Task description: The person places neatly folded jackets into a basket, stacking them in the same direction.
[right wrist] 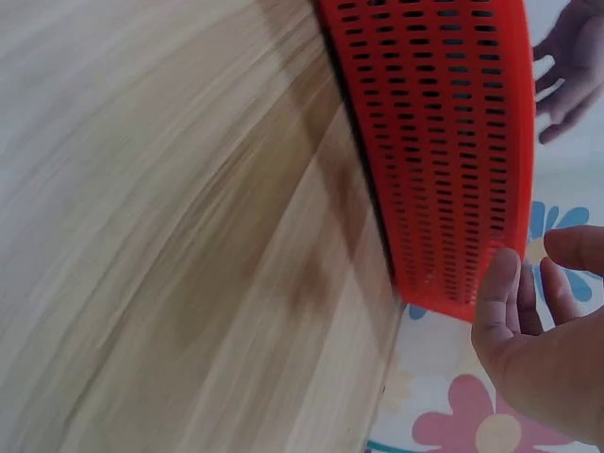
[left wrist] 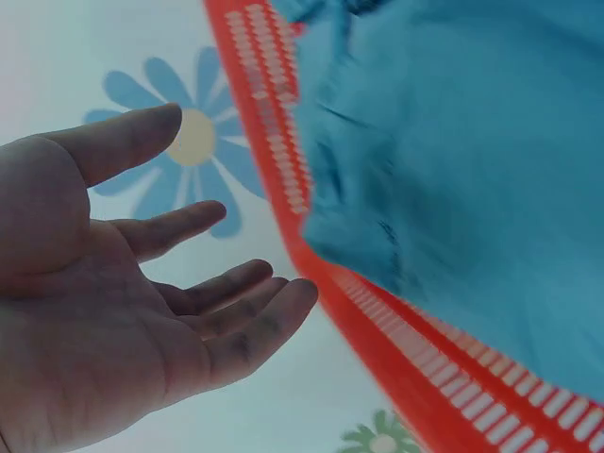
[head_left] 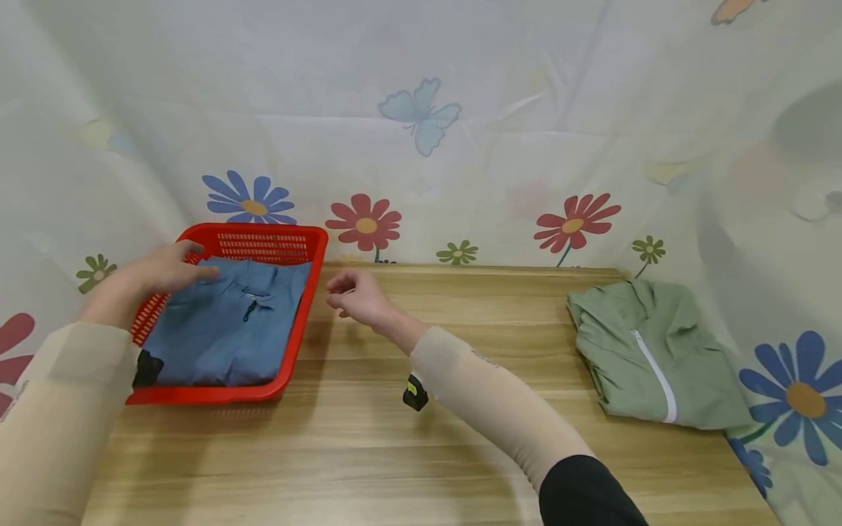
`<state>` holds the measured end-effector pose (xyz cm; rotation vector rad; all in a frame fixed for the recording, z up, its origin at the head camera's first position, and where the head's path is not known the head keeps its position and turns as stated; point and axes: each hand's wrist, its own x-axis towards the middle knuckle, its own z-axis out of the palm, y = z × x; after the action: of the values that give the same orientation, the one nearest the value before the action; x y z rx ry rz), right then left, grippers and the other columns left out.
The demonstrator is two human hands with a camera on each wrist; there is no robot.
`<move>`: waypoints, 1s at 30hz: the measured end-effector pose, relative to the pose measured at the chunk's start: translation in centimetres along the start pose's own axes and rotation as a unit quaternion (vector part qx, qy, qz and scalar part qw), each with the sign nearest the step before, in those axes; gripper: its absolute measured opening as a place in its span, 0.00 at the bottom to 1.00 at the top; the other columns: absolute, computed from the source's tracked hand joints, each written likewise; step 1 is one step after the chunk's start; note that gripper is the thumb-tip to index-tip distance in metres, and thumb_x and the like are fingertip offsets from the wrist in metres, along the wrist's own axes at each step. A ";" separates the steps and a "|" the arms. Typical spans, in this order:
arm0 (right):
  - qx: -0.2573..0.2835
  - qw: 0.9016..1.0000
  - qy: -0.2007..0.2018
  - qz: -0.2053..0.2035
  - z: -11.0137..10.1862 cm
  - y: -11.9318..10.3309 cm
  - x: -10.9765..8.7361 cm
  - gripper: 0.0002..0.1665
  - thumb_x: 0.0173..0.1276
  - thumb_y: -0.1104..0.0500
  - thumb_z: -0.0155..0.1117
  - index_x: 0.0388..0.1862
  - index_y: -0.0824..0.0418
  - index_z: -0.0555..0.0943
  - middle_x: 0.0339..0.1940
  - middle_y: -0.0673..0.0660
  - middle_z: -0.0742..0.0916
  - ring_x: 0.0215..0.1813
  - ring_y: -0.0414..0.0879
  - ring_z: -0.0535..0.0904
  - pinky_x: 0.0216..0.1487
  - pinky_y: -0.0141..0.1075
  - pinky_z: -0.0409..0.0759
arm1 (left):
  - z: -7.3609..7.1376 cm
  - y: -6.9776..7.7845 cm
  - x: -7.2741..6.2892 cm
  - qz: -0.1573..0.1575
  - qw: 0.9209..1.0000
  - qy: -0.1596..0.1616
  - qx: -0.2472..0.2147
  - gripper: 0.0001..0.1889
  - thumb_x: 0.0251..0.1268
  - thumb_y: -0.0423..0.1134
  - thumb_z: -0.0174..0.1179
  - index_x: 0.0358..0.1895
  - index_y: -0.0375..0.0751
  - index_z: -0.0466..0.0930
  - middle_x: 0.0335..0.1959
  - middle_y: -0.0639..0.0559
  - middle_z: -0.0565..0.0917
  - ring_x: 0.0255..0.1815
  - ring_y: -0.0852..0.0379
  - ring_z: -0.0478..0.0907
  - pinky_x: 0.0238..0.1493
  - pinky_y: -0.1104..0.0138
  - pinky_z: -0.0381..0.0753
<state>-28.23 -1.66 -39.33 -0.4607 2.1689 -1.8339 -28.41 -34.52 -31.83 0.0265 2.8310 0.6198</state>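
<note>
A folded blue jacket (head_left: 230, 329) with a short dark zip pull lies in a red plastic basket (head_left: 304, 314) on the left of the table. Over the basket's left rim hovers my left hand (head_left: 161, 272); in the left wrist view its fingers spread apart with nothing in them. My right hand (head_left: 360, 296) is just outside the basket's right side, its fingers loosely bent and holding nothing. The right wrist view has the right hand (right wrist: 543, 349) near the basket's slotted side wall (right wrist: 444, 160). A folded green jacket (head_left: 658, 358) with a white zip lies at the table's right.
The wooden table (head_left: 368, 467) backs onto a white curtain (head_left: 500, 183) printed with flowers and a butterfly. A small black and yellow object (head_left: 415, 393) shows beside my right forearm. A dark item (head_left: 148, 368) sits at the basket's left near corner.
</note>
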 end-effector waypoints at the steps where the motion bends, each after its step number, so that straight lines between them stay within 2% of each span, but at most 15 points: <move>1: -0.010 1.000 -0.003 -0.006 -0.2 0.2 -0.2 0.07 0.74 0.68 0.63 0.48 0.69 0.82 0.40 0.59 0.84 0.40 0.53 0.82 0.47 0.48 0.86 | 0.0 0.4 -0.1 0.006 1.000 0.008 0.002 0.44 0.74 0.52 0.59 0.73 0.18 0.50 0.66 0.16 0.58 0.61 0.20 0.58 0.56 0.29 0.69; 3: -0.026 1.000 0.000 -0.016 -0.7 0.6 -0.6 0.06 0.74 0.67 0.63 0.47 0.68 0.83 0.40 0.62 0.85 0.41 0.55 0.83 0.45 0.48 0.86 | 0.2 1.4 -0.4 0.020 1.000 0.018 0.001 0.43 0.75 0.51 0.58 0.73 0.19 0.50 0.66 0.17 0.59 0.62 0.20 0.58 0.57 0.28 0.68; 7: -0.049 0.998 0.012 -0.021 -1.8 1.3 -1.7 0.06 0.76 0.66 0.62 0.45 0.67 0.84 0.39 0.65 0.86 0.41 0.59 0.83 0.37 0.39 0.85 | 1.0 3.7 -0.9 0.055 0.998 0.030 0.011 0.40 0.73 0.49 0.61 0.73 0.21 0.55 0.66 0.20 0.63 0.64 0.22 0.60 0.56 0.28 0.70; 11: -0.069 0.997 0.014 -0.024 -2.8 1.7 -2.6 0.06 0.76 0.65 0.62 0.45 0.66 0.84 0.33 0.57 0.86 0.43 0.64 0.84 0.33 0.34 0.82 | 1.9 5.7 -1.4 0.088 0.996 0.031 0.014 0.40 0.72 0.48 0.63 0.75 0.25 0.58 0.67 0.24 0.66 0.65 0.25 0.62 0.56 0.30 0.73; 16: -0.120 0.992 0.001 -0.051 -4.1 2.2 -3.8 0.05 0.77 0.64 0.61 0.45 0.63 0.84 0.34 0.59 0.87 0.36 0.56 0.83 0.30 0.32 0.79 | 2.8 8.3 -2.0 0.127 0.992 0.007 0.007 0.39 0.72 0.48 0.63 0.75 0.26 0.60 0.69 0.26 0.68 0.67 0.27 0.64 0.56 0.32 0.74; 21: -0.160 0.984 -0.010 -0.077 -5.6 2.3 -5.2 0.06 0.75 0.64 0.61 0.46 0.62 0.83 0.35 0.58 0.87 0.32 0.46 0.81 0.29 0.34 0.78 | 4.0 10.4 -2.7 0.143 0.990 -0.001 0.013 0.36 0.73 0.47 0.63 0.74 0.28 0.64 0.70 0.27 0.68 0.69 0.28 0.63 0.59 0.33 0.73; 26: -0.188 0.978 -0.001 -0.094 -7.1 2.6 -6.5 0.06 0.75 0.63 0.61 0.46 0.61 0.83 0.35 0.53 0.86 0.34 0.45 0.82 0.33 0.35 0.80 | 5.5 11.9 -3.0 0.145 0.989 -0.009 0.011 0.35 0.73 0.48 0.62 0.75 0.32 0.65 0.70 0.29 0.66 0.68 0.31 0.63 0.59 0.34 0.73; 30: -0.222 0.967 0.021 -0.124 -8.8 3.0 -7.7 0.05 0.76 0.64 0.62 0.45 0.61 0.84 0.36 0.53 0.87 0.36 0.45 0.82 0.37 0.37 0.81 | 6.4 13.2 -3.1 0.145 0.989 -0.011 0.015 0.36 0.73 0.50 0.63 0.75 0.33 0.65 0.69 0.29 0.67 0.65 0.32 0.66 0.59 0.35 0.74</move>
<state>-24.90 9.78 -40.82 -0.8258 2.6609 -1.4614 -24.31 -20.14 -31.26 0.4550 2.8376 0.6288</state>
